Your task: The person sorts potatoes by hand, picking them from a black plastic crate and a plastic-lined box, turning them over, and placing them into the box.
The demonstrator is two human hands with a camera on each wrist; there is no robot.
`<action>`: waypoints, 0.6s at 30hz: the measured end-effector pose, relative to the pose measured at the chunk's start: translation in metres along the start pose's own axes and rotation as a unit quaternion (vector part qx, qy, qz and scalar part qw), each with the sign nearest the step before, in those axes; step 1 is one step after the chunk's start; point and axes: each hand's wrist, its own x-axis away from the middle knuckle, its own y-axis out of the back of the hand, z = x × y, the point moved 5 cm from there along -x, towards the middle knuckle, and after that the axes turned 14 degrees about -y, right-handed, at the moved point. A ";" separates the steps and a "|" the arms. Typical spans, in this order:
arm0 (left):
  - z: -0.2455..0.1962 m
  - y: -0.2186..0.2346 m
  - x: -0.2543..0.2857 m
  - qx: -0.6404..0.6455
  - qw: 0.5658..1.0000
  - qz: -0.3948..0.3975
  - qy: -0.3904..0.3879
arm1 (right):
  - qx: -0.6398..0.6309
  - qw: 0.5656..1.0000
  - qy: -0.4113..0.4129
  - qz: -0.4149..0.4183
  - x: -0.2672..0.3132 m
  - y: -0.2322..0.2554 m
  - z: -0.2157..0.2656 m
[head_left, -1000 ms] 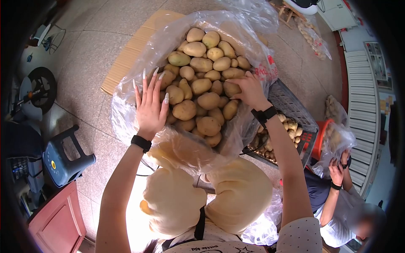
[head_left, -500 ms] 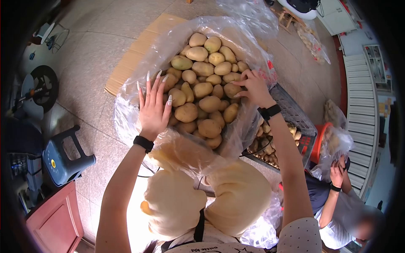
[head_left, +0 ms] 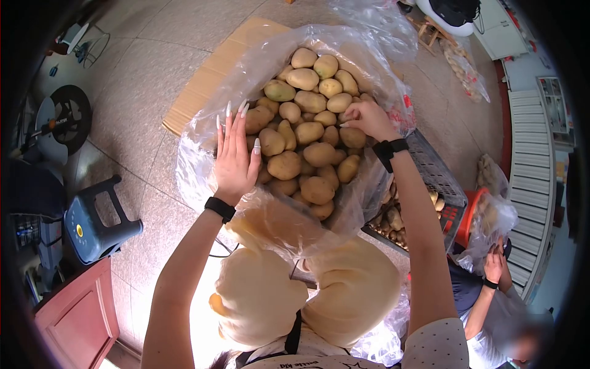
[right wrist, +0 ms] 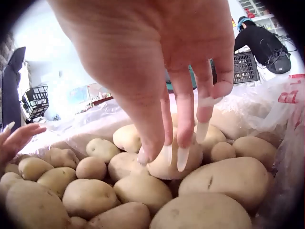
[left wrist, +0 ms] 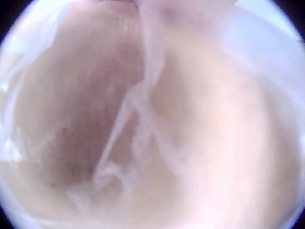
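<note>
Many potatoes (head_left: pixel 319 154) fill a clear plastic bag (head_left: pixel 203 132) whose mouth is spread wide. My left hand (head_left: pixel 235 163) lies with straight, slightly spread fingers along the bag's left inner side, beside the potatoes. At the pile's right side, my right hand (head_left: pixel 369 120) reaches down with bent fingers. In the right wrist view, the thumb and fingertips of my right hand (right wrist: pixel 157 81) pinch a potato (right wrist: pixel 174 164) among the others. Only blurred plastic film (left wrist: pixel 152 52) and pale surfaces show in the left wrist view; the left hand's fingers are not discernible there.
Cardboard (head_left: pixel 203 80) lies under the bag. A dark crate (head_left: pixel 430 163) with potatoes stands to its right, near a red bucket (head_left: pixel 473 212). A blue stool (head_left: pixel 101 221) is at the left. Another person's hands (head_left: pixel 493 265) are at lower right.
The head view has shifted, so the bag appears farther right. My right hand has moved slightly up and left over the potatoes, its fingers more bent. My left hand keeps its place at the bag's side.
</note>
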 end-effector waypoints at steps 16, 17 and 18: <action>0.067 0.020 0.015 -0.086 0.973 -0.151 0.154 | -0.139 0.983 0.120 -0.027 0.041 -0.001 0.133; 0.069 0.018 0.016 -0.079 0.971 -0.157 0.160 | -0.132 0.983 0.122 -0.032 0.039 -0.003 0.137; 0.070 0.017 0.017 -0.080 0.971 -0.158 0.162 | -0.132 0.983 0.124 -0.030 0.037 -0.006 0.140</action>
